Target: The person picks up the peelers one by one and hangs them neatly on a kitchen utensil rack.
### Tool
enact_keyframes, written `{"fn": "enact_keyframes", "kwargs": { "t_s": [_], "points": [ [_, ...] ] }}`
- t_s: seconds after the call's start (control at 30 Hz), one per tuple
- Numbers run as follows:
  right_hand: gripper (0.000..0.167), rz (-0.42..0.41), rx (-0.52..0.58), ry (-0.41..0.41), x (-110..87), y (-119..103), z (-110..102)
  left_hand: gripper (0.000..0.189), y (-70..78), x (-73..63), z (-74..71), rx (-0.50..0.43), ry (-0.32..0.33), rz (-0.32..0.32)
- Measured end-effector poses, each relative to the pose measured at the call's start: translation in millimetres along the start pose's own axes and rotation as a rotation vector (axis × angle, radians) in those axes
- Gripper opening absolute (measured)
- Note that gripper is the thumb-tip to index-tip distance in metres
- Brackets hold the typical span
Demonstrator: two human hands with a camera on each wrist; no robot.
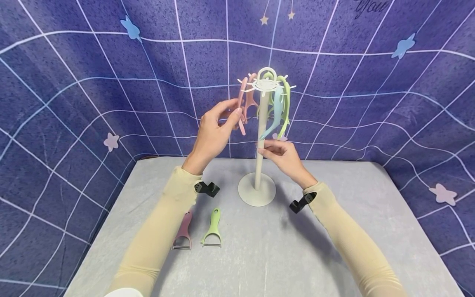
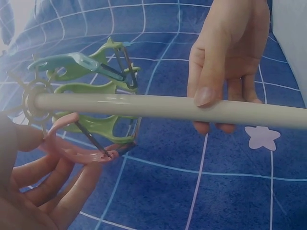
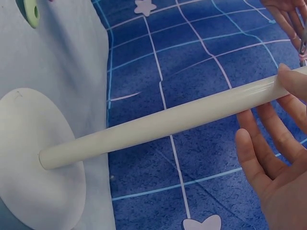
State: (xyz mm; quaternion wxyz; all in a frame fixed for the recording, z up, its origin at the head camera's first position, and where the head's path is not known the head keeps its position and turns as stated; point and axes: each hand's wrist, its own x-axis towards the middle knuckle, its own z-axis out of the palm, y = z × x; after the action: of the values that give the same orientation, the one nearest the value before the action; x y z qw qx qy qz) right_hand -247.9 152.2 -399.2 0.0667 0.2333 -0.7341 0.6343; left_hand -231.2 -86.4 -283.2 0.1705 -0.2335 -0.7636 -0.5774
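A white stand (image 1: pixel 258 161) with a round base rises from the table, its top ringed with short hooks. My left hand (image 1: pixel 217 126) pinches a pink peeler (image 1: pixel 242 101) up at the left hooks. Lower down, my right hand (image 1: pixel 283 159) grips the stand's pole between thumb and fingers; the pole also crosses the right wrist view. Another pink peeler (image 1: pixel 250 99) hangs just behind the held one. On the right side hang a blue peeler (image 1: pixel 277 109) and a green peeler (image 1: pixel 287 105); more green peelers (image 2: pixel 96 127) show around the pole in the left wrist view.
On the table (image 1: pixel 237 268), left of the stand's base, lie a green peeler (image 1: pixel 214 225) and a pink peeler (image 1: pixel 184 231), the latter partly hidden by my left sleeve (image 1: pixel 156 235). A blue grid-patterned cloth (image 1: pixel 167 99) with stars stands behind and at both sides.
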Motion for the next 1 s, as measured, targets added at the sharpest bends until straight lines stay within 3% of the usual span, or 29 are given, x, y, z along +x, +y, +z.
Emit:
{"fn": "enact_keyframes", "kwargs": {
  "t_s": [0.5,0.73,1.0],
  "points": [
    [0.023,0.002,0.008,-0.003,0.6,1,0,0.038,-10.2,-14.3,-7.6,-0.014,0.000,-0.035],
    [0.024,0.012,0.003,0.005,0.0,1,0,0.038,-13.8,-31.3,-13.5,0.000,0.013,-0.067],
    [0.024,0.019,-0.001,-0.002,0.2,-1,-1,0.038,-23.1,-57.3,-22.3,0.087,-0.002,-0.121]
  ]
}}
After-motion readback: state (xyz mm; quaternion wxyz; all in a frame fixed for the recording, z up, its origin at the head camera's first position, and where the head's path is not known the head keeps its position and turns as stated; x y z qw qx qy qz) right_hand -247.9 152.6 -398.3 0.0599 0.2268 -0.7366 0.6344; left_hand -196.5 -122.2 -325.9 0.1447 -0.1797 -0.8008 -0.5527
